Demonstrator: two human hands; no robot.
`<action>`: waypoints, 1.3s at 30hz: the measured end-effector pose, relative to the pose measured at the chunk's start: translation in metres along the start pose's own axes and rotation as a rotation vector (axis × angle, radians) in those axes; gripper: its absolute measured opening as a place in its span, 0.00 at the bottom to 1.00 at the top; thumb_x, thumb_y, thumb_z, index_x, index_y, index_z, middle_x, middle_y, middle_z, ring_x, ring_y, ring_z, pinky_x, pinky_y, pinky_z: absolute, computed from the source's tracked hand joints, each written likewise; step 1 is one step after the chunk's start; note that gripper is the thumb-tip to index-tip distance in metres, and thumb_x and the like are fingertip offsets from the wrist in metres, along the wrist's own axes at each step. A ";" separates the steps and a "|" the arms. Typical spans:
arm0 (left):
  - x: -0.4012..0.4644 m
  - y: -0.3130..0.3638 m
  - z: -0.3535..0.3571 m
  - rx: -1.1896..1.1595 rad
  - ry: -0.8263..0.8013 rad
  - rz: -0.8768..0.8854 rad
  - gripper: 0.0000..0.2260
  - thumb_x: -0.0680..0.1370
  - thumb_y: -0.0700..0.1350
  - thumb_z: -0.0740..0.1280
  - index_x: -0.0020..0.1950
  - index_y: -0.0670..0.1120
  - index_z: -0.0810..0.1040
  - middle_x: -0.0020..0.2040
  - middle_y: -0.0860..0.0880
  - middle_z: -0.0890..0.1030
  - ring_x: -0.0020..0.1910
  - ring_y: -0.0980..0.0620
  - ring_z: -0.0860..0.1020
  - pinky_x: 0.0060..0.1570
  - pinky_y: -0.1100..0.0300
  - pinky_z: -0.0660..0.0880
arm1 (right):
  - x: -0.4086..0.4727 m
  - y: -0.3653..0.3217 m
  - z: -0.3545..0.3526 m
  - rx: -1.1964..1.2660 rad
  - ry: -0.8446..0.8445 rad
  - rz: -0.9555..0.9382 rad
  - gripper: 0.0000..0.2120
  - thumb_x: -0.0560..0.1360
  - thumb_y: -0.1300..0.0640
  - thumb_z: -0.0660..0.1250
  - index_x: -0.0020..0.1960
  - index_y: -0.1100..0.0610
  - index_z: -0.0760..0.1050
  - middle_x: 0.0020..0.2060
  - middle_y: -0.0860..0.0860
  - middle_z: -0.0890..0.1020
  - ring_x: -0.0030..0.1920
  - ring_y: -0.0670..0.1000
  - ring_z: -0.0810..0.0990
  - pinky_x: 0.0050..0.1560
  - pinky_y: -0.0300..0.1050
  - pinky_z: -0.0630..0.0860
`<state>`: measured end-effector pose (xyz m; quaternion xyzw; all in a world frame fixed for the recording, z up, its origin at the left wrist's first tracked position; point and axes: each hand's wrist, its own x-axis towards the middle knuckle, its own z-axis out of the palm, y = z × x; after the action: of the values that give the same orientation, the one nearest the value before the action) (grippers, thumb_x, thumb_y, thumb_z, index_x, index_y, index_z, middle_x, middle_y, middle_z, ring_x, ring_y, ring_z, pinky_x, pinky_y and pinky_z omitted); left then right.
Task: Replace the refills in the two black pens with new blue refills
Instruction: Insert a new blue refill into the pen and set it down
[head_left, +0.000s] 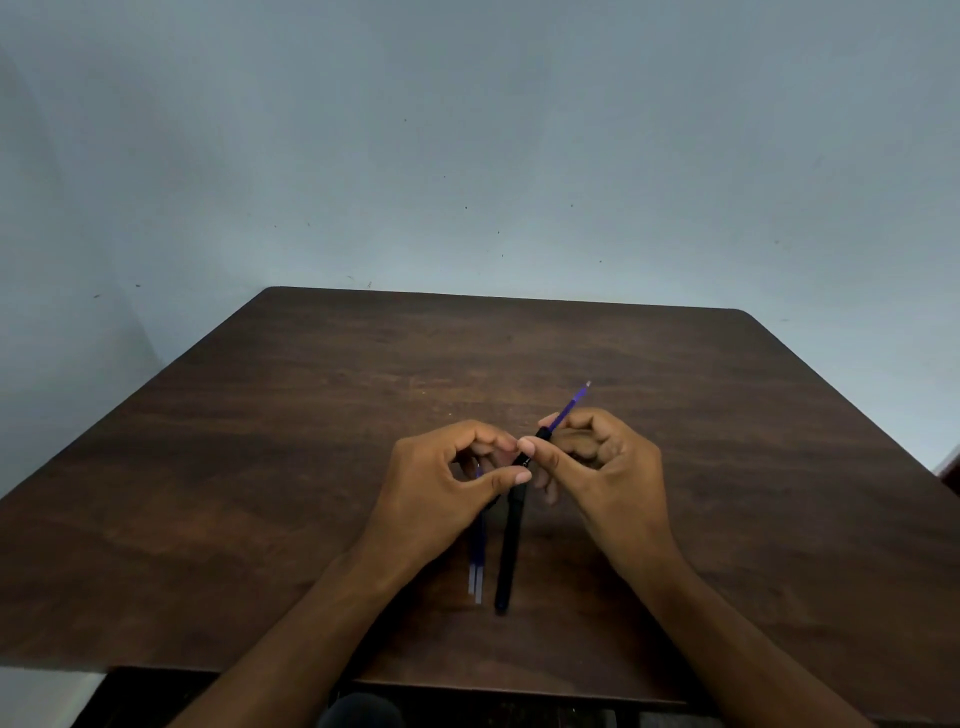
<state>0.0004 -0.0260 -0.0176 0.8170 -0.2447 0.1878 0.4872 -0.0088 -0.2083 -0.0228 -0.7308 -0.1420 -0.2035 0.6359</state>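
Two forearms are seen reaching in from the near edge of the desk (311, 415), a dark wooden top set against a pale blue-grey wall (467, 130). Near the middle of the desk, toward the near edge, a black pen (509, 551) is laid lengthwise, with two blue refills (476, 566) just beside it on the left. Above them, a second pen barrel (532, 447) is held tilted, a blue refill (569, 408) protruding from its far end. The left hand (447, 483) is curled, its grip pinched on the barrel's lower part; the right hand (597, 462) is likewise curled, its grip clamped on the barrel.
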 end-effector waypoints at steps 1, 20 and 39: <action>0.000 0.000 -0.001 0.026 0.017 0.027 0.11 0.70 0.46 0.78 0.51 0.49 0.85 0.44 0.57 0.84 0.45 0.60 0.82 0.45 0.69 0.77 | 0.000 0.001 0.000 0.013 -0.001 0.002 0.11 0.71 0.48 0.75 0.49 0.52 0.80 0.33 0.53 0.86 0.29 0.52 0.84 0.31 0.43 0.80; -0.009 -0.012 -0.006 0.215 0.124 0.038 0.08 0.71 0.46 0.76 0.48 0.53 0.83 0.44 0.60 0.80 0.46 0.58 0.79 0.45 0.71 0.74 | 0.012 0.002 -0.014 0.375 0.192 0.060 0.07 0.78 0.60 0.69 0.44 0.62 0.82 0.44 0.63 0.86 0.35 0.61 0.85 0.32 0.49 0.81; -0.009 -0.016 -0.005 0.317 0.153 -0.013 0.08 0.71 0.46 0.76 0.49 0.51 0.84 0.44 0.61 0.79 0.46 0.62 0.76 0.46 0.75 0.68 | 0.015 0.014 -0.033 -0.133 0.243 0.397 0.10 0.75 0.55 0.74 0.38 0.58 0.86 0.26 0.51 0.82 0.24 0.46 0.76 0.24 0.39 0.72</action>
<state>0.0024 -0.0134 -0.0312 0.8685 -0.1687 0.2826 0.3707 0.0066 -0.2440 -0.0242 -0.7549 0.0958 -0.1700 0.6262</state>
